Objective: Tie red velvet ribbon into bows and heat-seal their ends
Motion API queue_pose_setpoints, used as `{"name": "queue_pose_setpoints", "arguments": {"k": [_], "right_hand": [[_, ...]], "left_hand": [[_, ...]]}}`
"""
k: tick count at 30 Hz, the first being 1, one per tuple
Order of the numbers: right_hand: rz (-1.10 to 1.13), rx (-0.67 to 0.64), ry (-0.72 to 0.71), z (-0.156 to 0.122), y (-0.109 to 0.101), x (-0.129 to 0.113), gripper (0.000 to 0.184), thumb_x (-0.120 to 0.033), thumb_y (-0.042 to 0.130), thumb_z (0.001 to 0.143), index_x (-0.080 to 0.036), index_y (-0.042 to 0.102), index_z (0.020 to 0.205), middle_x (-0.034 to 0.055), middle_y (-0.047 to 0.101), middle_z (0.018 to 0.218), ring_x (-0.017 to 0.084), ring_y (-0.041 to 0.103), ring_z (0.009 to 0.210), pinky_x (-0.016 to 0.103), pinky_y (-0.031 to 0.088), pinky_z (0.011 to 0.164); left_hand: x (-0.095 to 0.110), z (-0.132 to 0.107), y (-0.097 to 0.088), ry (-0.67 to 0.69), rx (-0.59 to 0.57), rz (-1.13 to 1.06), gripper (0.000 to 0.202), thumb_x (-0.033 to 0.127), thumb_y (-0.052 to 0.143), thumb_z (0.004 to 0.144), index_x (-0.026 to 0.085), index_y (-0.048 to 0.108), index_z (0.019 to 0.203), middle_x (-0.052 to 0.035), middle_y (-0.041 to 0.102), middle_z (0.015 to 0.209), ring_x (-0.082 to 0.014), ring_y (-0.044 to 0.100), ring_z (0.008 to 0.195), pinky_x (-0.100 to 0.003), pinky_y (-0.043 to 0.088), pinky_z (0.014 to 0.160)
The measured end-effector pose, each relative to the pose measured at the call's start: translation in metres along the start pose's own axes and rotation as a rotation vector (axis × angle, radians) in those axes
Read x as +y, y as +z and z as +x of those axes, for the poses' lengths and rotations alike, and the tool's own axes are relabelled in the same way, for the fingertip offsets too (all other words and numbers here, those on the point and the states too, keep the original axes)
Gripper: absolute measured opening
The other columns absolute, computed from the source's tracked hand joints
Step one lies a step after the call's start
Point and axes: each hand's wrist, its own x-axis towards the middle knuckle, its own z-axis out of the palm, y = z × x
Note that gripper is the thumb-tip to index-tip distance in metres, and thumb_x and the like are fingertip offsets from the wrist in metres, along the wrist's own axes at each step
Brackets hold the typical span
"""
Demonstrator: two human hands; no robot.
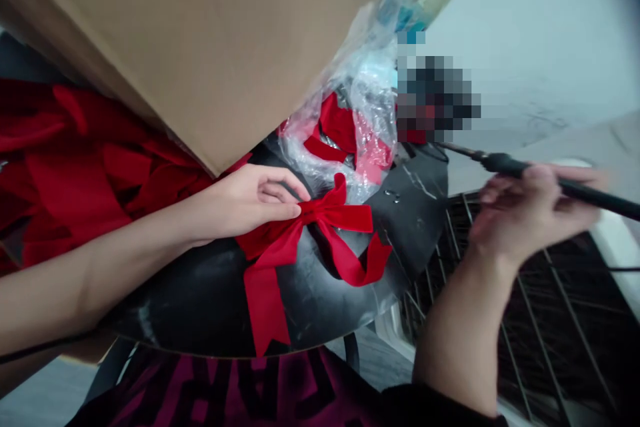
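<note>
A red velvet ribbon bow (305,240) lies on a black curved board (200,300) in front of me. My left hand (250,200) pinches the bow at its knot, fingers closed on it. My right hand (530,210), blurred by motion, is wrapped around a thin black rod-like tool (560,183) that points left toward the back of the board, above a wire rack.
A big cardboard box (210,33) leans over the upper left. A heap of red ribbon (80,160) lies at the left. A clear plastic bag with more red bows (350,127) sits behind the board. A dark wire rack (550,320) is at the right.
</note>
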Motion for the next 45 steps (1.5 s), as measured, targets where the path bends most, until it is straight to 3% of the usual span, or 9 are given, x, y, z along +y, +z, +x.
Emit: {"name": "queue_pose_setpoints", "arguments": {"k": [3, 11, 19, 24, 30, 33, 37, 43, 45], "right_hand": [[0.047, 0.123, -0.013, 0.005, 0.011, 0.023, 0.027, -0.032, 0.074, 0.080, -0.029, 0.047, 0.083, -0.0082, 0.052, 0.052, 0.011, 0.055, 0.042, 0.022, 0.036, 0.036], [0.030, -0.047, 0.091, 0.019, 0.042, 0.048, 0.023, -0.035, 0.073, 0.088, -0.028, 0.052, 0.089, -0.0033, 0.067, 0.063, 0.011, 0.058, 0.046, 0.024, 0.039, 0.041], [-0.036, -0.236, 0.133, 0.024, 0.072, 0.068, 0.030, -0.045, 0.082, 0.082, -0.023, 0.068, 0.098, -0.0015, 0.069, 0.073, 0.013, 0.059, 0.051, 0.028, 0.044, 0.047], [-0.046, -0.226, 0.172, 0.022, 0.080, 0.077, 0.033, -0.043, 0.084, 0.078, -0.023, 0.076, 0.103, -0.0006, 0.070, 0.074, 0.015, 0.061, 0.057, 0.030, 0.049, 0.051], [0.098, -0.197, 0.392, 0.019, 0.085, 0.076, 0.039, -0.044, 0.087, 0.071, -0.021, 0.076, 0.100, 0.0015, 0.072, 0.085, 0.014, 0.067, 0.070, 0.030, 0.061, 0.066], [0.061, -0.241, 0.443, 0.012, 0.071, 0.062, 0.033, -0.045, 0.085, 0.072, -0.020, 0.076, 0.092, 0.0040, 0.076, 0.090, 0.015, 0.071, 0.076, 0.030, 0.063, 0.072], [-0.111, -0.301, 0.446, -0.015, 0.045, 0.022, 0.020, -0.034, 0.085, 0.076, -0.017, 0.080, 0.086, 0.0061, 0.076, 0.074, 0.017, 0.069, 0.060, 0.030, 0.058, 0.055], [-0.276, -0.128, 0.147, -0.074, 0.038, -0.080, 0.010, -0.026, 0.079, 0.090, -0.024, 0.083, 0.099, 0.0008, 0.071, 0.070, 0.014, 0.063, 0.055, 0.027, 0.048, 0.049], [-0.186, -0.374, 0.088, -0.088, 0.044, -0.109, 0.020, -0.022, 0.078, 0.091, -0.028, 0.081, 0.110, -0.0014, 0.072, 0.075, 0.013, 0.065, 0.057, 0.026, 0.051, 0.052]], "left_hand": [[0.003, -0.002, 0.001, -0.042, -0.004, -0.101, 0.022, 0.030, 0.084, 0.083, 0.021, 0.079, 0.102, -0.0025, 0.081, 0.091, -0.0154, 0.075, 0.086, -0.024, 0.055, 0.079], [0.006, -0.005, 0.006, -0.016, 0.070, -0.170, 0.019, 0.037, 0.086, 0.082, 0.021, 0.079, 0.092, -0.0020, 0.081, 0.086, -0.0148, 0.073, 0.082, -0.021, 0.055, 0.073], [0.013, -0.008, -0.002, -0.100, -0.119, -0.371, 0.013, 0.026, 0.085, 0.086, 0.020, 0.074, 0.093, -0.0003, 0.081, 0.088, -0.0099, 0.073, 0.073, -0.015, 0.054, 0.066], [0.015, -0.010, -0.001, -0.110, -0.162, -0.398, 0.012, 0.025, 0.084, 0.087, 0.019, 0.075, 0.092, -0.0006, 0.081, 0.089, -0.0088, 0.073, 0.073, -0.013, 0.054, 0.067], [0.017, -0.012, -0.001, -0.140, -0.186, -0.414, 0.014, 0.026, 0.085, 0.086, 0.020, 0.075, 0.093, -0.0010, 0.082, 0.091, -0.0097, 0.074, 0.077, -0.015, 0.055, 0.071], [0.017, -0.011, -0.001, -0.155, -0.176, -0.430, 0.012, 0.024, 0.084, 0.086, 0.020, 0.075, 0.093, -0.0013, 0.081, 0.089, -0.0107, 0.074, 0.075, -0.016, 0.055, 0.069], [0.014, -0.011, -0.001, -0.180, -0.191, -0.468, 0.016, 0.022, 0.085, 0.084, 0.020, 0.073, 0.094, -0.0027, 0.080, 0.093, -0.0129, 0.074, 0.075, -0.020, 0.056, 0.067], [0.010, -0.012, 0.002, -0.222, -0.182, -0.519, 0.013, 0.020, 0.080, 0.086, 0.021, 0.068, 0.091, 0.0019, 0.070, 0.077, -0.0089, 0.065, 0.061, -0.016, 0.048, 0.055], [0.010, -0.012, 0.003, -0.216, -0.165, -0.514, 0.012, 0.019, 0.078, 0.086, 0.021, 0.067, 0.090, 0.0015, 0.070, 0.079, -0.0093, 0.065, 0.063, -0.016, 0.049, 0.057]]}}
